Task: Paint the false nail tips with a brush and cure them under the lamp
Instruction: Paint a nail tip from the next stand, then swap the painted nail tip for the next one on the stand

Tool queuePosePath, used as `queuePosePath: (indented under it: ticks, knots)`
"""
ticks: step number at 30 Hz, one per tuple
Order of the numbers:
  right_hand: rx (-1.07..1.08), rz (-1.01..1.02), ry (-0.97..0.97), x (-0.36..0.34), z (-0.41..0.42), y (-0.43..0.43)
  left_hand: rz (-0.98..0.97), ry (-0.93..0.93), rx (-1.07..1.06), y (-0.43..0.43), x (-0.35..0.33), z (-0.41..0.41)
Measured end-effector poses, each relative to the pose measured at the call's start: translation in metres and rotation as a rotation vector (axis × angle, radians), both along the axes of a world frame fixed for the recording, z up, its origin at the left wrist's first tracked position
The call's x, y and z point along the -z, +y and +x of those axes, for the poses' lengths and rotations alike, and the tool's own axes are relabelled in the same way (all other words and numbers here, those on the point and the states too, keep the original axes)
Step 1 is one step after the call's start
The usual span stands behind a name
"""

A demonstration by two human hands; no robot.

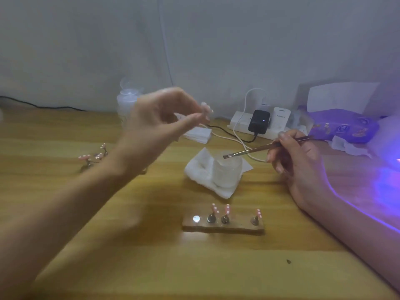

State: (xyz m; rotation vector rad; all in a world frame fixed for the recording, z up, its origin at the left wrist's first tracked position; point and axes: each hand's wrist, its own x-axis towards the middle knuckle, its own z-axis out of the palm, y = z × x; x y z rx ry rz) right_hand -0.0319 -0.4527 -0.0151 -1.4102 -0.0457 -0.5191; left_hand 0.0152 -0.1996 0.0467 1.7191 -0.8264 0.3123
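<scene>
My wooden table [108, 245] fills the view, with violet light washing its right edge. My left hand [164, 118] is raised above it and blurred, its fingers curved towards the thumb. I cannot tell whether it pinches anything. My right hand [296, 156] grips a thin brush [259, 148] like a pen. Behind it lie a purple packet [342, 126] and a white power strip [240, 124]. A crumpled tissue [200, 172] bears a small clear jar [227, 173], and the bristles hover at the jar's mouth. Near me a wooden holder block [223, 228] carries three pink false nail tips [227, 210] upright on stands. More tips [93, 158] stand at the left.
</scene>
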Motion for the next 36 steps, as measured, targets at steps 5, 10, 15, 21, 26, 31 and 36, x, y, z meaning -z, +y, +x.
queuePosePath:
  ticks: [5,10,15,21,26,31,36]
  knots:
    - [-0.023,0.037,-0.018,0.001,0.002,0.001,0.092,-0.007,0.125,0.018,-0.002,-0.016]
    - [-0.014,0.026,-0.013,0.000,0.001,0.003,0.217,0.306,0.218,0.029,0.053,-0.034]
    - [0.007,0.034,0.001,0.000,0.002,0.004,0.287,0.284,0.251,0.030,0.065,-0.039]
    - [-0.021,0.076,-0.019,0.001,0.001,0.001,0.394,0.222,0.203,0.028,0.062,-0.040]
    - [-0.034,0.090,-0.015,-0.002,0.001,0.001,0.542,0.231,0.192,0.032,0.062,-0.046]
    - [-0.065,0.084,-0.019,-0.002,0.000,0.003,0.574,0.119,0.069,0.025,0.063,-0.055]
    - [-0.070,0.105,0.013,-0.001,0.000,0.002,0.495,0.121,0.100,0.018,0.061,-0.059]
